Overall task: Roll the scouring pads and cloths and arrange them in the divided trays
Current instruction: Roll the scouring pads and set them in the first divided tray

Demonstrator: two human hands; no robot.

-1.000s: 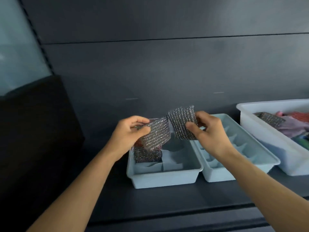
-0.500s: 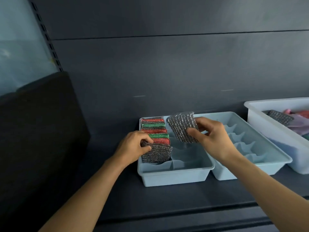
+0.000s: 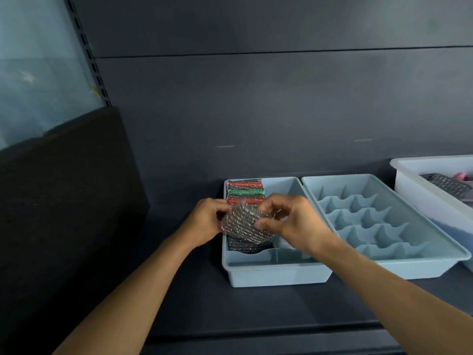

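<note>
A silver scouring pad (image 3: pixel 240 224) is held over the left column of the left divided tray (image 3: pixel 276 275). My left hand (image 3: pixel 204 221) pinches its left edge and my right hand (image 3: pixel 291 221) pinches its right edge, fingers curled. Under it another silver pad (image 3: pixel 243 246) sits in a compartment. Behind my hands, red and green rolled pads (image 3: pixel 245 192) fill the back compartments of that column. The right column of this tray holds nothing I can see.
A second light-blue divided tray (image 3: pixel 384 226) with several unfilled compartments stands just to the right. A white bin (image 3: pixel 432 185) at the far right holds a silver pad (image 3: pixel 446 184) and cloths. A dark panel (image 3: pixel 64 188) stands on the left; the shelf's front edge is near me.
My left hand left a silver pad in the tray and rose to the pad my right hand held. Both hands now hold that pad, lower and further left.
</note>
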